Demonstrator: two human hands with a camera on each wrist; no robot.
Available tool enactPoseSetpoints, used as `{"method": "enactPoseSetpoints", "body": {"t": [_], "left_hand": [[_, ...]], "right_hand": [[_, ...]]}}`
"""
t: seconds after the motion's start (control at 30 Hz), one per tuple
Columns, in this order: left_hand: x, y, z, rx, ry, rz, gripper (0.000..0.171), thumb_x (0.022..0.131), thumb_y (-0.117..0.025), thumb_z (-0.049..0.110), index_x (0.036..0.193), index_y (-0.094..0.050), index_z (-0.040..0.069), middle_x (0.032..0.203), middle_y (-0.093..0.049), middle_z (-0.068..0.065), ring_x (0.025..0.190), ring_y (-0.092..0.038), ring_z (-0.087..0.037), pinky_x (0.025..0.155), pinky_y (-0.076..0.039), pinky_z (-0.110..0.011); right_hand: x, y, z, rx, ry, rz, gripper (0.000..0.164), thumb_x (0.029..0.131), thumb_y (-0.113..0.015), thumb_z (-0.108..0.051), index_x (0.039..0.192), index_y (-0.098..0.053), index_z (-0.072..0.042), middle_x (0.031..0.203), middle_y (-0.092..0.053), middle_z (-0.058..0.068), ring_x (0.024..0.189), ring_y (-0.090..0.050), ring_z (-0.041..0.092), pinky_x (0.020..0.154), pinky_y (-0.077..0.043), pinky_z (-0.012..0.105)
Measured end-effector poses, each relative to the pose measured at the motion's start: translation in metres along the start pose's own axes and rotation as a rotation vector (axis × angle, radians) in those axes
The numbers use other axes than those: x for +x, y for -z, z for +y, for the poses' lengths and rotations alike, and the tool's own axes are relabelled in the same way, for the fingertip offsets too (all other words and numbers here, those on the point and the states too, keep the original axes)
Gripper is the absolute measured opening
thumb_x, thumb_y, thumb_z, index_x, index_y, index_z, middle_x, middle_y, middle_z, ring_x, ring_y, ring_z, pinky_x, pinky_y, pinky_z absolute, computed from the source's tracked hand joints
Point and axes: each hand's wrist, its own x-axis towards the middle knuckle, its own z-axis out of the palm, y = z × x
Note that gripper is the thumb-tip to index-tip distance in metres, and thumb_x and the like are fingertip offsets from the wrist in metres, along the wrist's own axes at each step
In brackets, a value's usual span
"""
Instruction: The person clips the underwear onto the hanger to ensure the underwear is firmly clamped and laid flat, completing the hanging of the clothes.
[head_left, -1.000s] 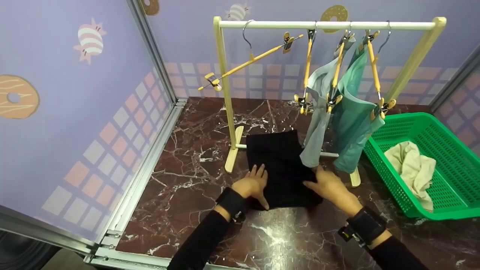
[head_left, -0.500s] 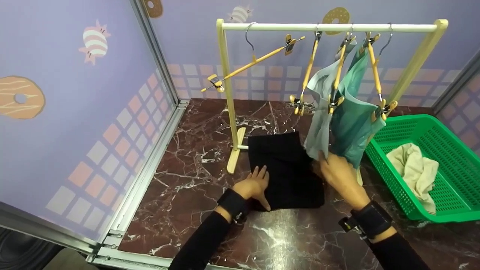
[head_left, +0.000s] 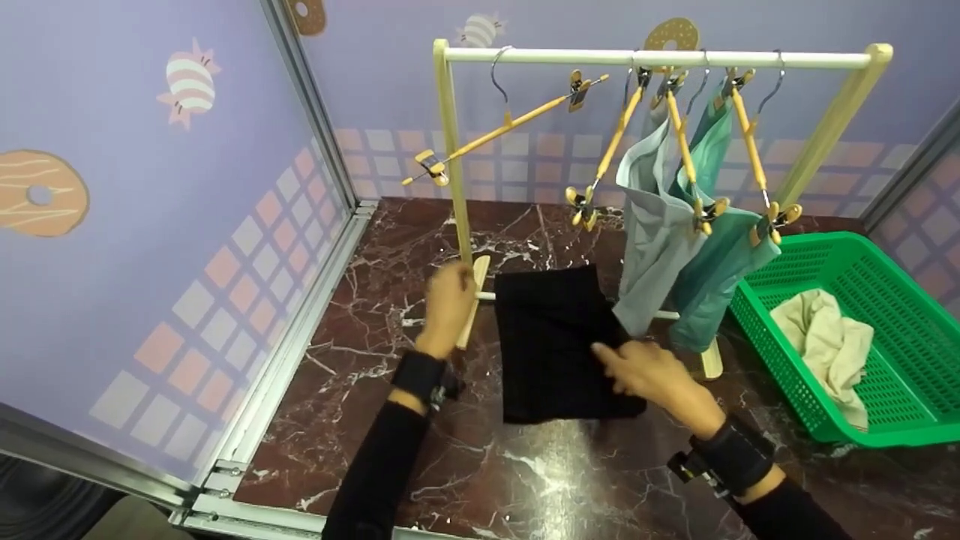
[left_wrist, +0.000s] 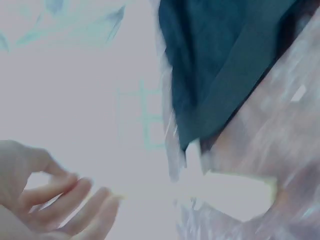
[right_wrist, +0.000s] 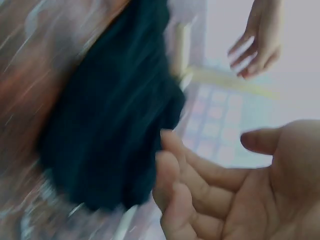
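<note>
A black garment (head_left: 559, 352), apparently folded shorts, lies flat on the marbled tabletop under a small clothes rack (head_left: 457, 172). My left hand (head_left: 448, 304) is raised beside the rack's left post, away from the garment; its fingers bend loosely around nothing in the left wrist view. Close over the garment's right edge is my right hand (head_left: 652, 375), fingers relaxed and holding nothing in the right wrist view; contact is unclear. A bare clip hanger (head_left: 517, 124) hangs at the rack's left. Beside it is another bare hanger (head_left: 619, 142).
Clip hangers to the right carry a grey garment (head_left: 652, 232) and a green garment (head_left: 724, 277), both reaching down near my right hand. A green basket (head_left: 780, 367) with a crumpled cream cloth (head_left: 825, 345) stands at right. A patterned wall (head_left: 150, 262) bounds the left.
My left hand has left the black garment and moved up and left to the rack's post. My right hand has come down from the grey garment, which has swung with its hanger.
</note>
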Motion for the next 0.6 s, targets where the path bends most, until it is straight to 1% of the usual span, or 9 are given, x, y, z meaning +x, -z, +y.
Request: {"method": "enactPoseSetpoints", "body": {"t": [0.03,0.07,0.13,0.23,0.3,0.37,0.47,0.53,0.6], "left_hand": [[0.007,0.006,-0.001,-0.019,0.023,0.077,0.021,0.092,-0.063,0.000,0.112,-0.065,-0.008,0.107,-0.066,-0.022,0.098,-0.065,-0.036,0.087,-0.055,-0.044],[0.015,0.011,-0.001,-0.027,0.043,0.124,0.024,0.094,-0.063,0.002,0.116,-0.063,-0.007,0.111,-0.063,-0.022,0.103,-0.063,-0.036,0.091,-0.053,-0.043],[0.028,0.020,-0.002,-0.068,0.066,0.159,0.035,0.096,-0.064,0.008,0.127,-0.056,-0.006,0.123,-0.057,-0.022,0.115,-0.058,-0.036,0.102,-0.048,-0.043],[0.046,0.027,-0.001,-0.117,0.069,0.121,0.056,0.099,-0.065,0.016,0.145,-0.042,-0.004,0.143,-0.047,-0.023,0.133,-0.048,-0.036,0.115,-0.038,-0.042],[0.055,0.028,0.000,-0.149,0.053,0.083,0.064,0.100,-0.064,0.019,0.152,-0.035,-0.004,0.150,-0.042,-0.024,0.140,-0.043,-0.037,0.119,-0.033,-0.041],[0.062,0.028,0.001,-0.159,0.033,0.058,0.067,0.101,-0.064,0.021,0.153,-0.032,-0.004,0.151,-0.043,-0.025,0.140,-0.043,-0.037,0.119,-0.034,-0.042],[0.070,0.026,0.004,-0.153,-0.006,0.062,0.061,0.100,-0.066,0.021,0.149,-0.040,-0.005,0.139,-0.054,-0.025,0.128,-0.055,-0.036,0.108,-0.045,-0.042],[0.074,0.023,0.007,-0.133,-0.021,0.075,0.052,0.101,-0.066,0.021,0.141,-0.048,-0.005,0.125,-0.062,-0.023,0.113,-0.063,-0.034,0.097,-0.052,-0.043],[0.077,0.018,0.011,-0.120,-0.017,0.090,0.041,0.101,-0.065,0.021,0.132,-0.054,-0.004,0.109,-0.066,-0.020,0.097,-0.066,-0.032,0.084,-0.055,-0.042]], "right_hand": [[-0.002,0.001,-0.008,0.013,0.032,-0.012,0.057,0.106,-0.041,-0.053,0.091,-0.074,-0.009,0.071,-0.072,0.001,0.062,-0.067,0.019,0.067,-0.056,0.045],[-0.003,0.003,-0.015,0.022,0.068,-0.012,0.054,0.107,-0.043,-0.051,0.092,-0.074,-0.009,0.070,-0.070,0.000,0.059,-0.065,0.016,0.064,-0.055,0.042],[-0.004,0.010,-0.030,0.017,0.141,0.020,0.048,0.108,-0.043,-0.044,0.093,-0.072,-0.009,0.070,-0.068,-0.003,0.059,-0.061,0.014,0.062,-0.052,0.038],[-0.004,0.027,-0.051,0.029,0.212,0.098,0.039,0.109,-0.043,-0.036,0.096,-0.069,-0.010,0.075,-0.067,-0.003,0.063,-0.060,0.014,0.064,-0.052,0.037],[-0.003,0.042,-0.062,0.074,0.215,0.136,0.036,0.110,-0.042,-0.032,0.104,-0.068,-0.009,0.082,-0.069,0.001,0.069,-0.062,0.016,0.066,-0.053,0.037],[0.000,0.059,-0.073,0.138,0.207,0.167,0.034,0.110,-0.042,-0.029,0.113,-0.067,-0.006,0.090,-0.070,0.006,0.076,-0.065,0.019,0.068,-0.056,0.036],[0.006,0.085,-0.087,0.234,0.173,0.202,0.035,0.110,-0.042,-0.025,0.128,-0.062,-0.002,0.103,-0.070,0.012,0.085,-0.068,0.023,0.069,-0.058,0.034],[0.011,0.102,-0.096,0.279,0.155,0.229,0.036,0.110,-0.042,-0.023,0.133,-0.059,-0.001,0.107,-0.071,0.014,0.086,-0.069,0.024,0.071,-0.059,0.033],[0.016,0.116,-0.104,0.328,0.126,0.247,0.037,0.110,-0.040,-0.021,0.137,-0.056,-0.002,0.111,-0.069,0.015,0.086,-0.069,0.022,0.070,-0.060,0.031]]}}
